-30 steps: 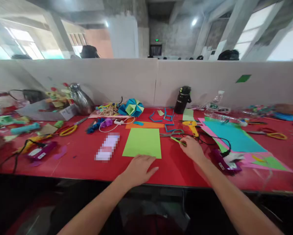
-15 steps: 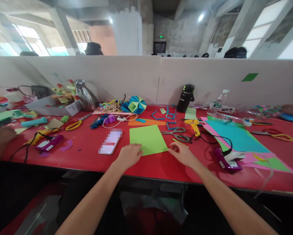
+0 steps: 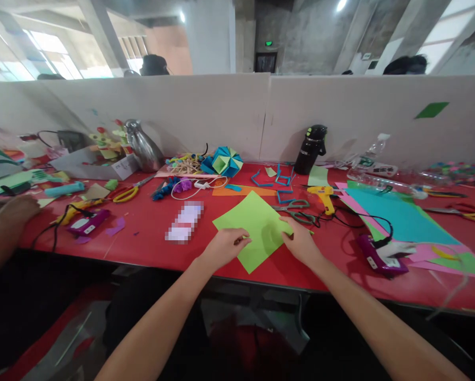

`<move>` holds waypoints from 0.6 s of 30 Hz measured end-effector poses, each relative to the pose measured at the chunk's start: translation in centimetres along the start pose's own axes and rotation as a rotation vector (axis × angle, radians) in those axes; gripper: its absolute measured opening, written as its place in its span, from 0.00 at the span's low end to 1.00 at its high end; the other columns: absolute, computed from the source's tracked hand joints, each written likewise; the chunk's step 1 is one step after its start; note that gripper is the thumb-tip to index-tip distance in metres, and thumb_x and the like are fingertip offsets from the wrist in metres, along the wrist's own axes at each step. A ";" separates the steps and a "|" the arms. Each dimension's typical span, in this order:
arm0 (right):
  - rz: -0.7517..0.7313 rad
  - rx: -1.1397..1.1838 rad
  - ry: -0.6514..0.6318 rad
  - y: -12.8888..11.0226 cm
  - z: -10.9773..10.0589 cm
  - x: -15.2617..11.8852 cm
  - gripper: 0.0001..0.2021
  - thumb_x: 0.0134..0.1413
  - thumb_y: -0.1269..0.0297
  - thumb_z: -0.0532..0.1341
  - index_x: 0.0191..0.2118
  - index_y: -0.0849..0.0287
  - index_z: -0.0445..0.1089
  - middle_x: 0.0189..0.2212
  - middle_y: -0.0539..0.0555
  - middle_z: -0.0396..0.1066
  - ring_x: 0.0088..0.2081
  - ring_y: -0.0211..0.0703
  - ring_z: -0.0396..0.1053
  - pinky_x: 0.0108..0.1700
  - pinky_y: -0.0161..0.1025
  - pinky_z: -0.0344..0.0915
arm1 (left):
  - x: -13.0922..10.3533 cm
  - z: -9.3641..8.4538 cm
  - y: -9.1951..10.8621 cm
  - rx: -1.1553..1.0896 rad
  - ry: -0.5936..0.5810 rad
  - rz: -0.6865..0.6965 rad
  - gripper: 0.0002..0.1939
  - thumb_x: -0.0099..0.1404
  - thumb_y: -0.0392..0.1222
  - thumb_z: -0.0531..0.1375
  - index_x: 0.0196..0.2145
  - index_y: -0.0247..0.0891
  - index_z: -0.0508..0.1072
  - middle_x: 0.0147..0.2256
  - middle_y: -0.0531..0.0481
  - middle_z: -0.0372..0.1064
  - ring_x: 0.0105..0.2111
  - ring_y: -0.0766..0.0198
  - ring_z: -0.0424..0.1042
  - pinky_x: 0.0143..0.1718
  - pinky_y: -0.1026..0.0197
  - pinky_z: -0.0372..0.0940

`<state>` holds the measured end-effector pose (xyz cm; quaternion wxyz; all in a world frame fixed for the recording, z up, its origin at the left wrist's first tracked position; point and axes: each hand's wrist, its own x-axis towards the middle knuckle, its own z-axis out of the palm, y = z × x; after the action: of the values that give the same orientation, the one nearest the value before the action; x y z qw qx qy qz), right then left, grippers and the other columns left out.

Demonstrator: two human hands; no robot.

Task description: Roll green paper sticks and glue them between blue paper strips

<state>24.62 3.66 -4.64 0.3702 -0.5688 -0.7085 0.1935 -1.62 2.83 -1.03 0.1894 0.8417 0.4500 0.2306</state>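
A square sheet of light green paper lies on the red table in front of me, turned so that one corner points towards me. My right hand has its thumb and fingers closed on the sheet's right corner. Over the left part of the paper, my left hand is loosely curved, with a gap between thumb and fingers and nothing visible in it. Just behind the right hand lie green-handled scissors, partly covered by the sheet and hand.
Left of the paper lies a phone. A yellow glue gun and a purple power strip lie to the right, near a blue sheet. A black bottle stands behind. Another person's hand rests far left.
The green sheet has been turned from nearly square-on to corner-first. My right hand has gone from beside its edge to holding its corner. My left hand has shifted right over it.
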 end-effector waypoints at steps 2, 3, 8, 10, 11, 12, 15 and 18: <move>-0.006 -0.022 0.021 0.1 0.0 -0.1 0.26 0.54 0.67 0.57 0.60 0.59 0.62 0.54 0.61 0.71 0.51 0.53 0.72 0.50 0.49 0.69 | 0.3 -0.1 -0.5 0.065 0.062 -0.040 0.12 0.69 0.46 0.55 0.41 0.41 0.77 0.35 0.49 0.78 0.35 0.61 0.75 0.39 0.61 0.68; -0.009 -0.034 0.033 0.2 0.0 -0.2 0.26 0.55 0.66 0.57 0.61 0.60 0.61 0.53 0.62 0.71 0.49 0.53 0.73 0.48 0.48 0.70 | 0.4 -0.1 -0.8 0.114 0.083 -0.022 0.11 0.70 0.43 0.54 0.43 0.42 0.76 0.40 0.49 0.78 0.41 0.59 0.75 0.46 0.58 0.67; -0.102 -0.073 0.139 0.5 0.2 -0.7 0.15 0.58 0.62 0.56 0.49 0.60 0.71 0.47 0.62 0.75 0.48 0.54 0.74 0.50 0.49 0.69 | 1.3 0.4 -3.5 0.261 0.159 -0.093 0.23 0.65 0.36 0.56 0.58 0.38 0.66 0.64 0.42 0.57 0.66 0.50 0.53 0.66 0.44 0.49; -0.116 -0.054 0.145 0.4 0.1 -0.8 0.13 0.59 0.62 0.56 0.47 0.60 0.71 0.45 0.61 0.76 0.46 0.53 0.74 0.49 0.47 0.70 | 2.0 0.5 -4.8 0.192 0.164 -0.166 0.27 0.67 0.44 0.57 0.61 0.33 0.62 0.64 0.36 0.57 0.65 0.48 0.56 0.65 0.44 0.52; -0.112 -0.032 0.132 0.3 0.0 -0.9 0.13 0.59 0.61 0.56 0.47 0.59 0.71 0.45 0.60 0.76 0.45 0.52 0.74 0.47 0.46 0.70 | 2.4 0.5 -5.5 0.145 0.181 -0.200 0.28 0.67 0.47 0.57 0.61 0.31 0.62 0.63 0.34 0.59 0.64 0.48 0.58 0.64 0.44 0.54; -0.100 -0.002 0.118 0.2 -0.1 -0.9 0.13 0.60 0.61 0.56 0.46 0.59 0.70 0.44 0.60 0.76 0.42 0.50 0.75 0.45 0.45 0.71 | 2.9 0.3 -6.0 0.097 0.190 -0.235 0.29 0.67 0.49 0.57 0.61 0.30 0.61 0.62 0.33 0.61 0.62 0.47 0.60 0.62 0.46 0.57; -0.038 0.115 0.075 -0.3 -0.7 -0.9 0.12 0.60 0.58 0.57 0.45 0.58 0.70 0.39 0.57 0.75 0.35 0.47 0.74 0.38 0.41 0.71 | 4.0 -0.7 -7.0 -0.081 0.181 -0.301 0.27 0.67 0.52 0.57 0.58 0.33 0.65 0.57 0.37 0.68 0.57 0.50 0.68 0.57 0.51 0.63; 0.044 0.247 0.018 -0.7 -1.6 -0.8 0.12 0.59 0.55 0.58 0.43 0.58 0.69 0.35 0.55 0.74 0.31 0.45 0.73 0.35 0.41 0.70 | 4.6 -1.8 -7.0 -0.183 0.193 -0.310 0.27 0.64 0.52 0.59 0.55 0.33 0.68 0.55 0.38 0.70 0.55 0.52 0.70 0.55 0.54 0.65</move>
<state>25.37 2.50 -3.32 0.4393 -0.5361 -0.6633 0.2823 -5.03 10.55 -2.22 0.2545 0.7155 0.5676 0.3181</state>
